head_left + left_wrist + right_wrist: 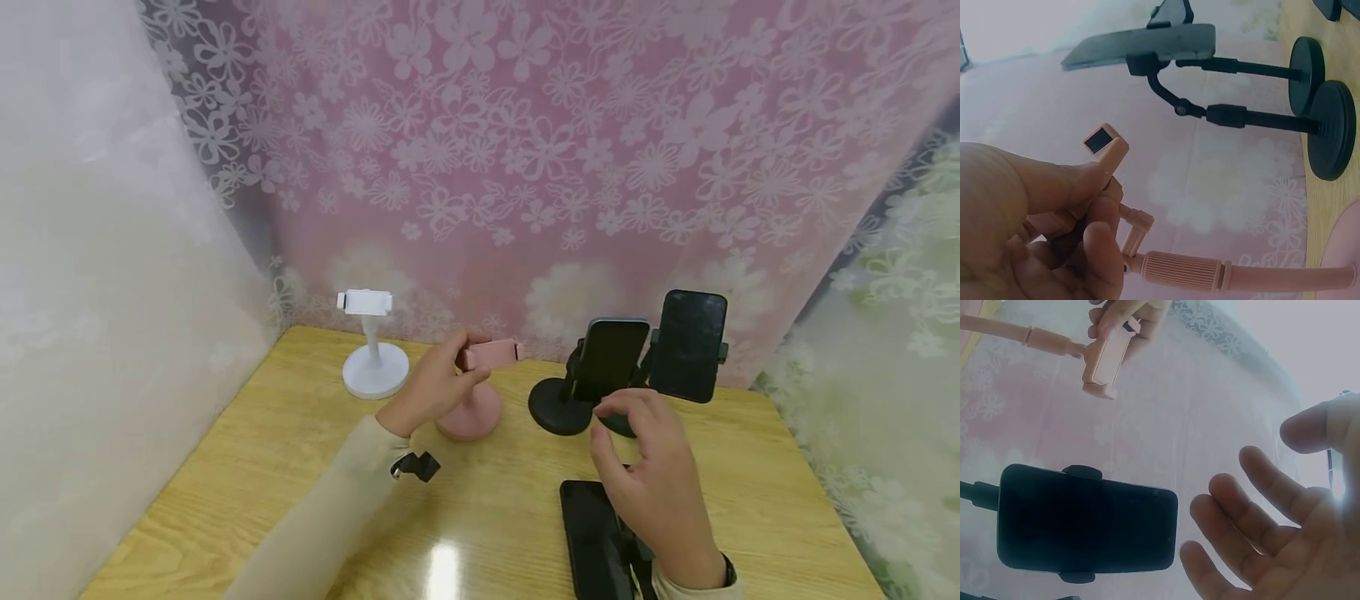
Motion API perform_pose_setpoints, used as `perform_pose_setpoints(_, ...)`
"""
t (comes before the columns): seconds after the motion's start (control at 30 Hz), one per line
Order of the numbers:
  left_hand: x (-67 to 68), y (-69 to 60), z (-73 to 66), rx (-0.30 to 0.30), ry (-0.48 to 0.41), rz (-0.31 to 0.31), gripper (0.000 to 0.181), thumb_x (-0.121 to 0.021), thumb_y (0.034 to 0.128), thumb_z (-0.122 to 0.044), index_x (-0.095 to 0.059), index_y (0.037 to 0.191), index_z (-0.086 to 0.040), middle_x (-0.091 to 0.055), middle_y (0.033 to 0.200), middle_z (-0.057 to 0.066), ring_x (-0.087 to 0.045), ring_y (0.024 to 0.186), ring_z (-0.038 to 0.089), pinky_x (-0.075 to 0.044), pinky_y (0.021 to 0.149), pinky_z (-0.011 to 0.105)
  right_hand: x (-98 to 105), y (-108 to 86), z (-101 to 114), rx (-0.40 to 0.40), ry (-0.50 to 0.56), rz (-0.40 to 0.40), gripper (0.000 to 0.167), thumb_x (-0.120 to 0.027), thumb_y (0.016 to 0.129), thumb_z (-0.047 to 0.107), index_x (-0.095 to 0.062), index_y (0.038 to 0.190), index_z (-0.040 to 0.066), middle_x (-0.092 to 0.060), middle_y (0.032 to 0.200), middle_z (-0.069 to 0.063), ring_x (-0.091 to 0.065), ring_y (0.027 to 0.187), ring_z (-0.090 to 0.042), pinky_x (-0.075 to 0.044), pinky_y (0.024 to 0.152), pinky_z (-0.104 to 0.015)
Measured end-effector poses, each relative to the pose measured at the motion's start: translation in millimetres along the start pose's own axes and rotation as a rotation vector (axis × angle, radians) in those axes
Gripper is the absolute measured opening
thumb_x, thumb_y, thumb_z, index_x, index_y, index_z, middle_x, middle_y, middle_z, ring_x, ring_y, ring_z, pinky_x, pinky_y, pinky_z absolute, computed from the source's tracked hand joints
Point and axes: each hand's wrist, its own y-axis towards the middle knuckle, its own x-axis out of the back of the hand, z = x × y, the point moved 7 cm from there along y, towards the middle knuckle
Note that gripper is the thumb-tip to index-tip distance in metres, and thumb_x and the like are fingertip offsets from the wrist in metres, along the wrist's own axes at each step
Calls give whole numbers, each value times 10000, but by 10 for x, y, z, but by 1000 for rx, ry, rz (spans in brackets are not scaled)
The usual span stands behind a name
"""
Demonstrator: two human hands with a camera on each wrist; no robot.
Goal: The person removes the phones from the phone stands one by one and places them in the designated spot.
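My left hand (438,379) pinches the clamp head (492,355) of a pink phone stand, whose round base (471,414) rests on the table. In the left wrist view, thumb and fingers of the hand (1041,219) close on the clamp behind its ribbed collar (1182,270). My right hand (656,483) hovers in front of the black stand's phone (611,360), holding nothing. The right wrist view shows this hand (1260,531) with fingers spread and slightly bent beside the clamped phone (1088,519), apart from it.
A white stand (375,369) is at the back left of the wooden table (285,450). A second clamped phone (688,345) stands upright at the back right. Near the front, partly under my right hand, lies a dark phone (596,533) with a black holder. Patterned curtains (480,167) surround the table.
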Motion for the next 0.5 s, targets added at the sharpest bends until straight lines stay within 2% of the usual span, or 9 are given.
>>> perform_pose_setpoints(0.23,106,165,196,41,-56,15,424,-672,1032,-207,-547,1430,-129,-517,923,76,-484,821,232,-398,708,376,-44,0,-64,-38,-46,42,113,-711,923,35,-679,1012,98,-643,1117,-20,-590,1052,-224,-441,920,-392)
perform_pose_setpoints(0.37,169,232,280,83,-105,-21,418,-673,1029,-183,-556,1430,-164,-526,982,85,-469,832,238,-398,731,376,-70,0,-93,-65,-68,73,101,-705,940,56,-686,1007,128,-647,1098,8,-620,1006,-197,-488,867,-415)
perform_pose_setpoints(0.5,170,272,347,113,-120,-45,425,-659,1037,-188,-547,1447,-173,-533,1020,91,-469,860,233,-405,750,373,-119,-7,-112,-80,-83,108,112,-704,947,67,-689,998,166,-650,1079,32,-628,972,-160,-533,822,-463)
